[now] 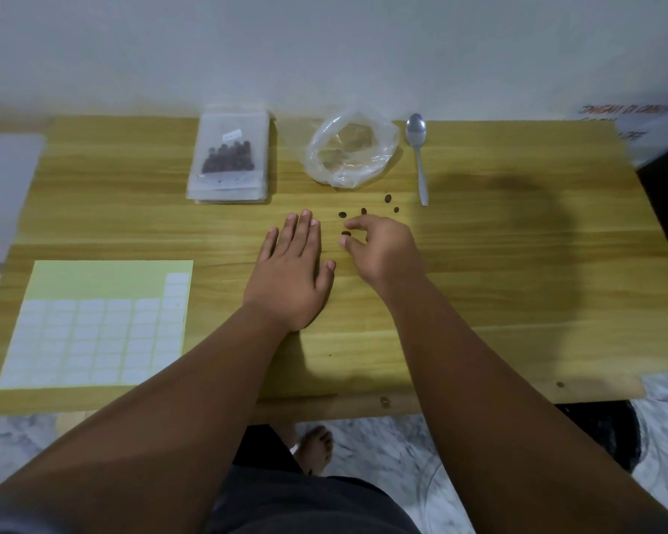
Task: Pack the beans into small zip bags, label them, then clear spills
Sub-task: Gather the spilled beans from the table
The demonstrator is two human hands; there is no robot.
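Several dark beans (363,211) lie loose on the wooden table (498,264), just below an empty, crumpled clear plastic bag (351,148). My right hand (382,252) is curled over them, thumb and forefinger either side of one bean (346,233) without closing on it. My left hand (292,271) rests flat on the table, fingers spread, to the left of the beans. A stack of small zip bags (230,158) sits at the back; the top bag holds beans and bears a white label. A sheet of white labels (93,333) lies front left.
A metal spoon (419,156) lies to the right of the plastic bag, bowl toward the wall. White paper lies at the table's left edge (4,186). The table's front edge runs just before my body; my bare foot (315,449) shows on the marble floor below.
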